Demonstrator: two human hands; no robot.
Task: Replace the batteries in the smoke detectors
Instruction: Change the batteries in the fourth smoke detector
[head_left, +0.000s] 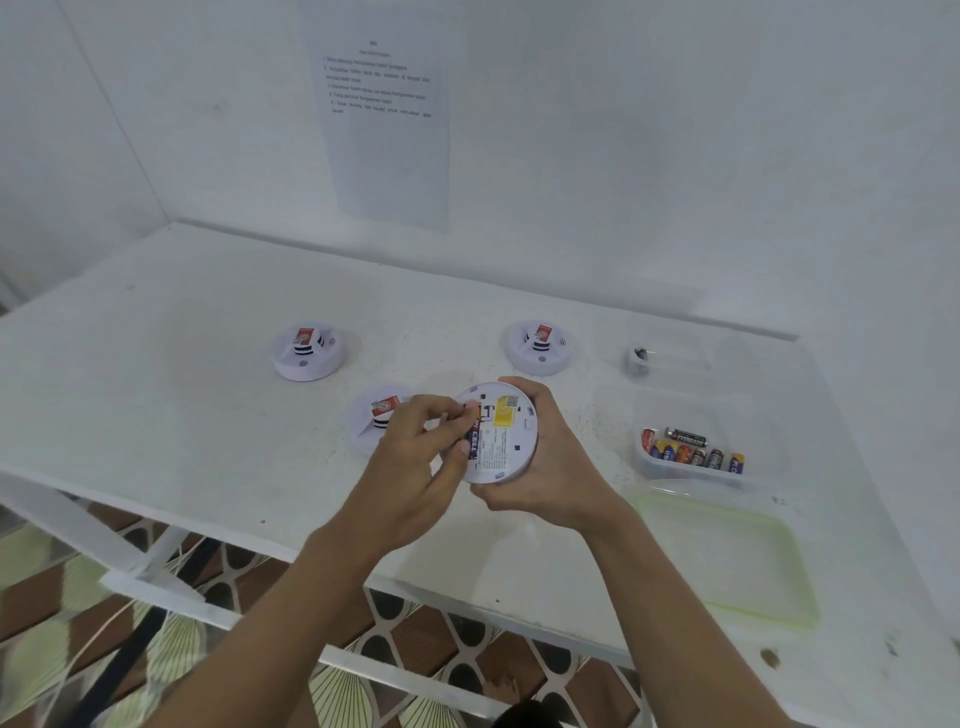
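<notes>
Battery (474, 439) pinched at the back of an upturned smoke detector (506, 441), held just above the white counter (208, 415).
The right hand (545, 457) grips the detector by its rim, fingers curled round the edge, label side up. The left hand (415, 457) pinches the battery between thumb and fingers (441, 410) at the detector's left side. Spare batteries (691, 452) lie in a clear tub (675, 410) to the right.
</notes>
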